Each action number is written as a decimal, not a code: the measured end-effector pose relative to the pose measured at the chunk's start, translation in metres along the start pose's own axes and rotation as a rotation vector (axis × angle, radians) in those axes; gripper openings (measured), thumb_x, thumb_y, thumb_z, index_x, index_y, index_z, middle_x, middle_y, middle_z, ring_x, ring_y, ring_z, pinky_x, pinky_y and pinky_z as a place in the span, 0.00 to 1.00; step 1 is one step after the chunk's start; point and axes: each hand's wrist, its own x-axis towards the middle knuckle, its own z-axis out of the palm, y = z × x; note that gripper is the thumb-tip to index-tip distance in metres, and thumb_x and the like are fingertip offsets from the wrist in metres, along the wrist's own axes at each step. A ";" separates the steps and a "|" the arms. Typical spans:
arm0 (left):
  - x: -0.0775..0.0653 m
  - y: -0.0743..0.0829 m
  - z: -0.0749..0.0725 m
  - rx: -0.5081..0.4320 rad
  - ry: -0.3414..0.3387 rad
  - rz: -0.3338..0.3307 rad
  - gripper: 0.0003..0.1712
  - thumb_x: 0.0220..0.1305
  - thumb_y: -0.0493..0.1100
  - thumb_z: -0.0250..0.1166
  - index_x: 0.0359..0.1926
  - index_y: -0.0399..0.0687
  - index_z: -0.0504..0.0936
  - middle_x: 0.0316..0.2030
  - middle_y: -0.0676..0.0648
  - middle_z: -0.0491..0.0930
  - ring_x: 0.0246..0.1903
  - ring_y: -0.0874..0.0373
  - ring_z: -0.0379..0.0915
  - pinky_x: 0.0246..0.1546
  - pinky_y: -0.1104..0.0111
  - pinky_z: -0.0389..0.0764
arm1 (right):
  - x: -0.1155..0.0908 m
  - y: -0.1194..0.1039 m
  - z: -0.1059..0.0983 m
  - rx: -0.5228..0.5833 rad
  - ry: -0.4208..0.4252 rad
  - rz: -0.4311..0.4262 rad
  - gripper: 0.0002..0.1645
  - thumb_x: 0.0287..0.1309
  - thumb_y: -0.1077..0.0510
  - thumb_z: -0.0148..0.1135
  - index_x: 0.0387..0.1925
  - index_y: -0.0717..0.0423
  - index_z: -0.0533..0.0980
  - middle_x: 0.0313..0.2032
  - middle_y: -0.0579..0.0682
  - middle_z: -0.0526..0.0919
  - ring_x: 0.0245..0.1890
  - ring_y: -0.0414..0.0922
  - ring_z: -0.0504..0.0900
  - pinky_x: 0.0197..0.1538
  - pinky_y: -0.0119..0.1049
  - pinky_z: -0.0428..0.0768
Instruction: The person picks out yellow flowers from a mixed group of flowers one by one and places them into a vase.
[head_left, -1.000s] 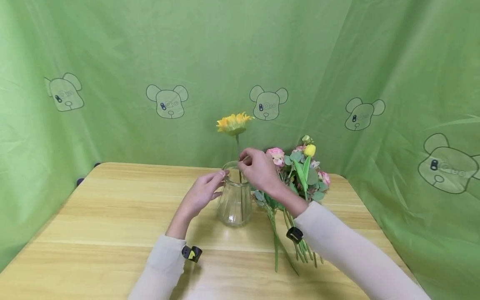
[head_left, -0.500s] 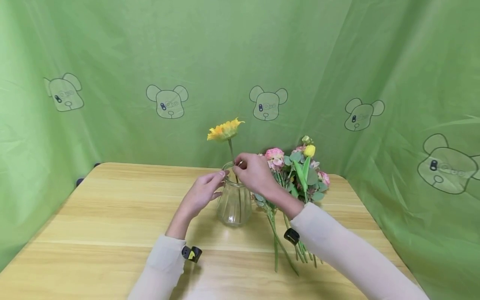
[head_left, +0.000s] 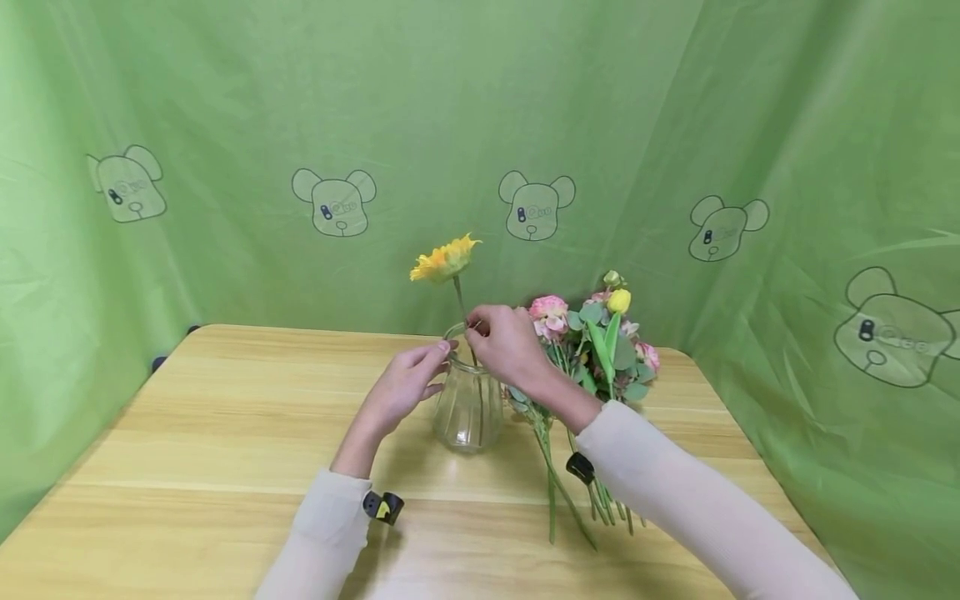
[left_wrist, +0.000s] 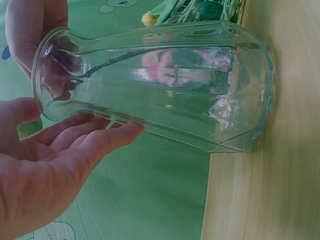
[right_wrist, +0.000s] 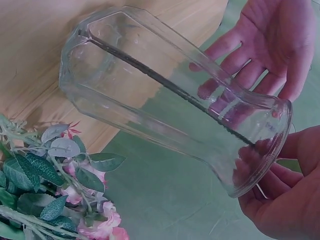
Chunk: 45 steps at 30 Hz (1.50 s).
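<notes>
A ribbed clear glass vase stands upright on the table. One yellow-orange flower leans left above its mouth, and the dark stem slants down through the glass to the base. My right hand pinches this stem between thumb and fingertips right at the rim, with some fingers inside the mouth. On the other side, my left hand rests against the vase's neck. Its thumb is at the rim and its fingers extend along the glass, as the left wrist view shows.
Right of the vase lies a bunch of flowers with pink blooms, green leaves and long stems towards the front. A yellow tulip is among them. A green curtain with bear-face prints surrounds the wooden table.
The yellow flower has tipped to the left and sunk slightly. My right hand has shifted a little left with the stem, while the left hand and vase have stayed in place.
</notes>
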 end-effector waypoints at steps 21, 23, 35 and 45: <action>0.001 -0.002 0.000 0.007 0.007 -0.021 0.29 0.78 0.51 0.48 0.66 0.33 0.67 0.64 0.40 0.68 0.60 0.48 0.67 0.58 0.60 0.76 | 0.001 -0.002 0.001 -0.017 -0.002 -0.006 0.10 0.57 0.68 0.61 0.41 0.63 0.82 0.33 0.55 0.86 0.26 0.43 0.83 0.20 0.27 0.83; 0.001 -0.002 0.000 0.007 0.010 -0.021 0.29 0.78 0.51 0.48 0.66 0.32 0.67 0.64 0.40 0.68 0.60 0.48 0.67 0.58 0.59 0.76 | 0.001 -0.003 0.001 -0.014 -0.005 -0.006 0.11 0.57 0.68 0.61 0.42 0.63 0.82 0.34 0.56 0.86 0.25 0.42 0.83 0.18 0.26 0.82; 0.001 0.000 0.000 0.012 0.008 -0.015 0.29 0.78 0.51 0.47 0.66 0.32 0.67 0.64 0.40 0.68 0.60 0.48 0.67 0.59 0.57 0.75 | 0.001 -0.004 0.000 -0.009 0.001 -0.005 0.12 0.57 0.68 0.60 0.43 0.62 0.82 0.33 0.56 0.86 0.19 0.38 0.80 0.14 0.26 0.80; -0.001 0.000 -0.001 0.021 0.005 0.003 0.30 0.77 0.53 0.48 0.66 0.34 0.67 0.64 0.40 0.68 0.60 0.47 0.66 0.59 0.56 0.75 | 0.000 -0.001 -0.009 0.047 0.019 0.031 0.14 0.58 0.69 0.58 0.46 0.64 0.81 0.34 0.57 0.86 0.15 0.37 0.77 0.14 0.28 0.79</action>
